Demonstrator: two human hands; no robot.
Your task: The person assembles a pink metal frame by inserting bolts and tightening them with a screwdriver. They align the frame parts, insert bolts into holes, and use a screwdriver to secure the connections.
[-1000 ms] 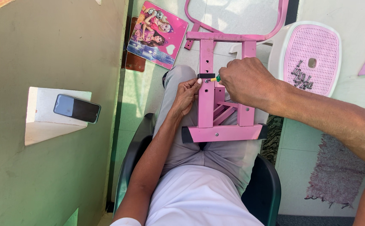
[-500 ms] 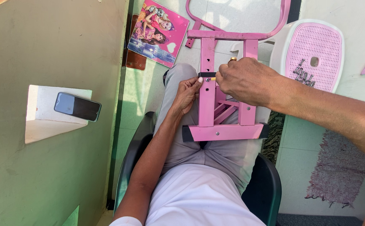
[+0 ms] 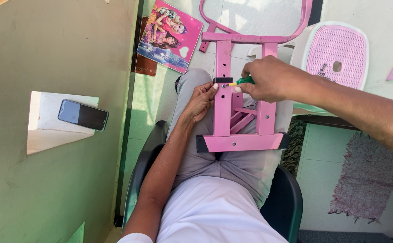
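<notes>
Pink painted metal makes up the frame (image 3: 243, 112) lying across the seated person's lap: two flat upright bars drilled with small holes, a cross bar with dark end caps nearest the body, thin diagonal struts between the bars, and a curved tube loop at the far end. Against the frame's left bar the left hand (image 3: 201, 101) rests, its fingers curled round the bar's edge beside a small black bracket, gripping the bar itself. Just right of that bracket the right hand (image 3: 273, 78) is clenched round a screwdriver (image 3: 239, 82) with a green handle and yellowish collar, whose tip meets the screw at the bracket; the fist hides most of the handle. Beyond the frame's loop and to its left, a glossy square booklet (image 3: 169, 36) with a bright pink cover lies on the pale tiled floor, partly over a brown leather-like flap. Right of the frame stands a white plastic stool (image 3: 336, 54) with a pink perforated seat, its corner close behind the right wrist. Under the frame are grey trousers and a white shirt, and the person sits in a dark, smooth, rounded chair (image 3: 289, 202). Well left of the frame, a green plastered wall has a square recess in which a black smartphone (image 3: 83, 115) lies flat. Right of the chair, a woven pinkish rug (image 3: 367, 180) with fringed edges lies on the tiles.
</notes>
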